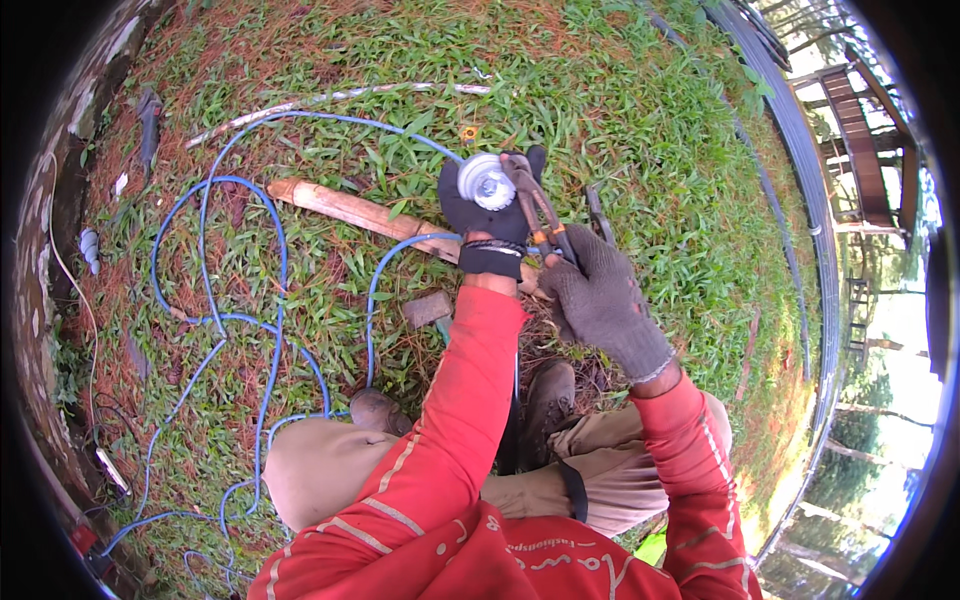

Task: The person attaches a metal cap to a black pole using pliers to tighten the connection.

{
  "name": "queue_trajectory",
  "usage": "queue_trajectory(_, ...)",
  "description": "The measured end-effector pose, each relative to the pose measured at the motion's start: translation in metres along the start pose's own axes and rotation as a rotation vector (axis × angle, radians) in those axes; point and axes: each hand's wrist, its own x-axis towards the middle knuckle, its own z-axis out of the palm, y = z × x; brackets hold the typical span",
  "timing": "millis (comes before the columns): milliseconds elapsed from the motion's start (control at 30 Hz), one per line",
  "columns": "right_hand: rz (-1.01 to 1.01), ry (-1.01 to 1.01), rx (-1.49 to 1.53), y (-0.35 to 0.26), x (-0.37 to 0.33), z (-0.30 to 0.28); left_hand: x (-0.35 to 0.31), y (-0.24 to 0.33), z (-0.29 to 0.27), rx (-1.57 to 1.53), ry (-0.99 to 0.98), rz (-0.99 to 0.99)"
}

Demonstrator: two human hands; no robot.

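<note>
My left hand [462, 212], in a black glove, holds a round silver metal fitting [488, 182] with a bolt-like centre. A blue line [345, 118] runs up to that hand from the grass. In a grey knitted glove, my right hand [608, 297] grips a pair of pliers [543, 208] by the handles. The plier jaws reach the right side of the fitting; whether they bite on it I cannot tell. A wooden stake [345, 212] lies under my left wrist. Left of my left forearm rests a hammer [428, 309], its handle partly hidden.
Loops of blue line [281, 250] spread over the grass at left. A pale stick [330, 98] lies beyond the stake. Dark pipes [795, 130] run along the right, and a mossy wall edge [50, 200] bounds the left. My boots [548, 400] are close below my hands.
</note>
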Motion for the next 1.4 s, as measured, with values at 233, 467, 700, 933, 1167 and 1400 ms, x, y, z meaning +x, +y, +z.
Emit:
queue_trajectory(233,0.048,0.034,0.038,0.009,0.014,-0.012,0.02,0.009,-0.031,0.276,-0.325,-0.194)
queue_trajectory(467,0.015,0.052,-0.078,0.009,0.016,-0.023,-0.003,0.001,-0.007,0.037,-0.252,-0.421)
queue_trajectory(700,-0.059,-0.032,-0.281,0.02,0.016,-0.018,-0.006,-0.005,0.0,0.292,0.085,-0.167)
queue_trajectory(933,-0.195,0.246,0.017,-0.015,0.0,-0.013,0.0,0.009,-0.006,0.277,0.148,-0.144)
queue_trajectory(1167,-0.113,-0.07,-0.272,-0.021,-0.005,-0.012,0.002,0.016,-0.025,0.352,-0.046,-0.092)
queue_trajectory(1400,-0.17,-0.004,-0.32,-0.016,-0.005,-0.01,0.005,0.007,-0.002,0.365,-0.019,-0.06)
